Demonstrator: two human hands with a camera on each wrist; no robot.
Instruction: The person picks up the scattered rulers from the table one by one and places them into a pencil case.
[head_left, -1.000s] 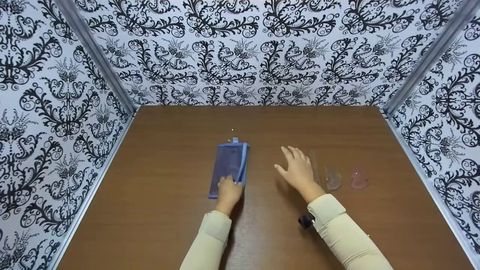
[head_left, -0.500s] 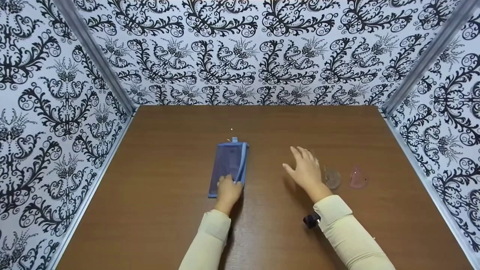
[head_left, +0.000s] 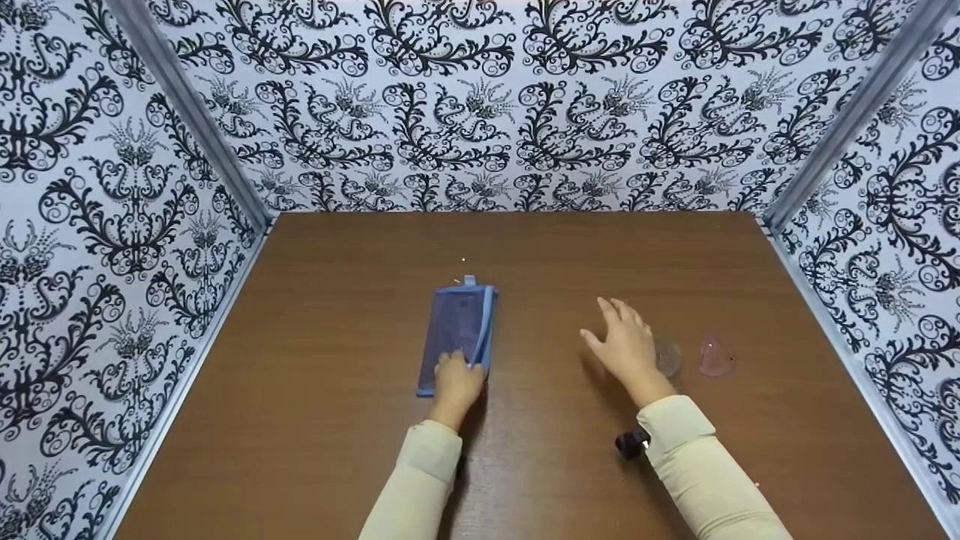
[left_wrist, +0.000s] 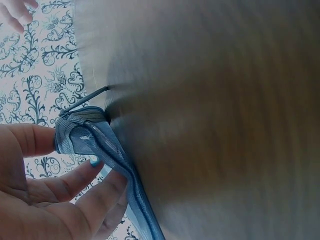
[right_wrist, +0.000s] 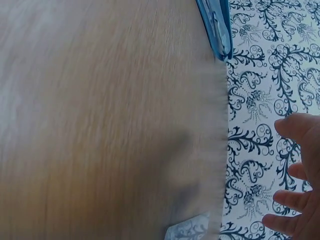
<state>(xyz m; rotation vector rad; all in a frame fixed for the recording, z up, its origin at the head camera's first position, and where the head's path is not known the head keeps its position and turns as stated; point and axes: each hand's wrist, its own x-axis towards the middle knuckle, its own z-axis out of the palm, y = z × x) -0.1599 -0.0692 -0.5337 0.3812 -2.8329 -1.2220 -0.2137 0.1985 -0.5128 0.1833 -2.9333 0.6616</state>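
The left hand (head_left: pixel 457 382) grips the pouch (head_left: pixel 454 322) near its close end, thumb and fingers curled. The right hand (head_left: pixel 624 345), fingers extended, is well right of the pouch. Both sleeved forearms (head_left: pixel 411 484) reach from the pouch's near side.

Two hands (head_left: pixel 458 384) (head_left: pixel 624 346), one blue pouch (head_left: pixel 451 324), one clear rounded piece (head_left: pixel 669 357), one pink piece (head_left: pixel 717 355), one table (head_left: pixel 337 315)

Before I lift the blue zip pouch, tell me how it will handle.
The blue zip pouch will probably flop: its edge bends where the left hand grips it. It looks light, its sheer side suggesting thin material. Broad and flat, it seems unlikely to roll.
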